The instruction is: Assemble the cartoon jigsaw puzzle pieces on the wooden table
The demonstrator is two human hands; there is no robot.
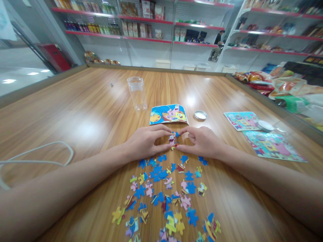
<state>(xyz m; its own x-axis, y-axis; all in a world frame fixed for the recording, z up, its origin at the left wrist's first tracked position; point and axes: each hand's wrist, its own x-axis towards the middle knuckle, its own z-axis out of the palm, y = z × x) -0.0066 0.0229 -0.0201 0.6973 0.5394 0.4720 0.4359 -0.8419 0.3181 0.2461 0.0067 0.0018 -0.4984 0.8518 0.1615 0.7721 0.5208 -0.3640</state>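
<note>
My left hand (146, 141) and my right hand (202, 141) meet at the middle of the wooden table (83, 111). Their fingertips pinch a few small joined puzzle pieces (173, 139) between them, pressed against the tabletop. Several loose puzzle pieces (166, 191), blue, yellow and pink, lie scattered just in front of the hands, toward me. A cartoon reference picture (168, 114) lies flat right behind the hands.
A clear plastic tube (137, 93) stands behind the picture, its round lid (200, 115) lies to the right. Two finished cartoon puzzles (262, 137) and another lid (264, 126) lie at right. A white cable (37, 153) loops at left. Snack bags and shop shelves border the table.
</note>
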